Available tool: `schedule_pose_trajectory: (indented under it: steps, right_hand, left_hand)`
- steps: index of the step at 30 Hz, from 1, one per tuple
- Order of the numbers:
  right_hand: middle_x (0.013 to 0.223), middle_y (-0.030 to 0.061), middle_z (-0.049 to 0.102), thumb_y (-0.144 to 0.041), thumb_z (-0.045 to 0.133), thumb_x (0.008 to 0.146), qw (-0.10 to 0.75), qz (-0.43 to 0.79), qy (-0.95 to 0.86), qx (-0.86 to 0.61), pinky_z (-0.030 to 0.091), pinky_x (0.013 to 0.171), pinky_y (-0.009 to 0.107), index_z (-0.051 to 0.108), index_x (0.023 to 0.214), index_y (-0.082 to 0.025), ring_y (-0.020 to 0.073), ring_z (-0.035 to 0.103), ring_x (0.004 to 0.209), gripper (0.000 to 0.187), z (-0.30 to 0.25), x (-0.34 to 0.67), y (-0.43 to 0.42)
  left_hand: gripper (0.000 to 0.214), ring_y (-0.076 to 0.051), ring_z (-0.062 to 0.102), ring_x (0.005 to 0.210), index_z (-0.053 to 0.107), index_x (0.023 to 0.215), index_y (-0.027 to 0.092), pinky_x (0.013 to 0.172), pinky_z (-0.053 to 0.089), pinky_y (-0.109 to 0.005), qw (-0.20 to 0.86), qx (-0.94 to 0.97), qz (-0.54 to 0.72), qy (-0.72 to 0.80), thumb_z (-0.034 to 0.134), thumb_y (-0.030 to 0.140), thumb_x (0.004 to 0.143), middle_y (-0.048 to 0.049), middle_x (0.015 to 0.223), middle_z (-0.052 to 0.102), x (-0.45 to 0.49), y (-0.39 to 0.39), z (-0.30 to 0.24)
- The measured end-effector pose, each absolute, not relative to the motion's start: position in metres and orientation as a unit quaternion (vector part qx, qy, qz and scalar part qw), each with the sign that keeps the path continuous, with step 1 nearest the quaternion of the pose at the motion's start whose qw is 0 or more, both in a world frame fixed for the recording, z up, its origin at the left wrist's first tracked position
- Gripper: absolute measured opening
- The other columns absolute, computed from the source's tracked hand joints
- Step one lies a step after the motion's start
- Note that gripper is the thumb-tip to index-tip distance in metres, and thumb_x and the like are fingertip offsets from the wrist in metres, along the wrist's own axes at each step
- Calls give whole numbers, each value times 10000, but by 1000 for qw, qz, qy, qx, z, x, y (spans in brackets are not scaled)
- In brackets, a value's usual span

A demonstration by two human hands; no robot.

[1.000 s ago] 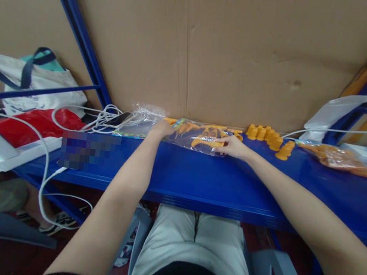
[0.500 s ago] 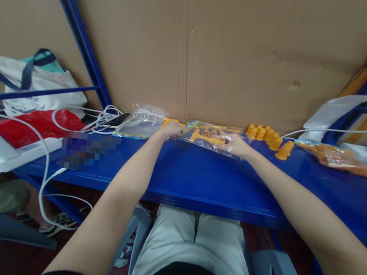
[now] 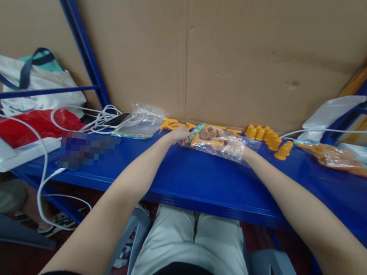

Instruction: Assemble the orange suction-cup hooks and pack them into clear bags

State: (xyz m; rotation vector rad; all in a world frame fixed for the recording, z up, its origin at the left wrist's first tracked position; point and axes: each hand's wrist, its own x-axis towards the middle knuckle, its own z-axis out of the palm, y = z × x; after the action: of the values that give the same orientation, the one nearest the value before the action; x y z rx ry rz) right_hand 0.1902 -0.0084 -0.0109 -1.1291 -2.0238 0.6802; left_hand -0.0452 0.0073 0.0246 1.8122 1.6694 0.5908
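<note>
A clear plastic bag [image 3: 204,147] with a colourful printed edge lies at the back of the blue table, several yellow plastic parts [image 3: 208,134] showing through it, some of them round. My left hand [image 3: 181,135] is closed on the bag's printed left edge. My right hand [image 3: 234,147] is at the bag's right end with clear film over it, so it looks to be inside. Its bent fingers reach the yellow parts, but what they grip is hidden. More loose yellow parts [image 3: 171,124] lie behind my left hand.
Yellow cone-shaped pieces [image 3: 283,149] stand in a row at the right. Beyond them lies a bag of orange parts [image 3: 339,159]. Another clear bag [image 3: 141,123], white cables [image 3: 106,118] and a power strip [image 3: 22,154] are on the left. A cardboard sheet [image 3: 231,53] closes off the back.
The bag has come slightly nearer and turned. Film now covers my right hand further towards the wrist. My left hand has shifted a little right and nearer, uncovering more loose yellow parts.
</note>
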Motion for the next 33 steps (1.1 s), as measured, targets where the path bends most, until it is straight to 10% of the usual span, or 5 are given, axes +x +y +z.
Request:
schedule_pose_trajectory:
  steps: [14, 33]
  right_hand:
    - [1369, 74, 619, -236, 696, 777, 290, 445, -745, -403, 506, 1030, 419, 590, 1371, -248, 243, 625, 1169, 603, -14, 177, -26]
    - [1086, 68, 735, -271, 740, 739, 247, 432, -740, -452, 473, 1041, 410, 759, 909, -216, 244, 647, 1074, 179, -5, 192, -22]
  left_hand:
    - [513, -58, 265, 298, 332, 462, 212, 389, 296, -204, 357, 671, 226, 610, 495, 139, 943, 64, 300, 307, -59, 12, 23]
    - [492, -55, 278, 308, 356, 487, 204, 370, 225, -200, 342, 686, 215, 605, 536, 152, 942, 69, 316, 305, -63, 21, 20]
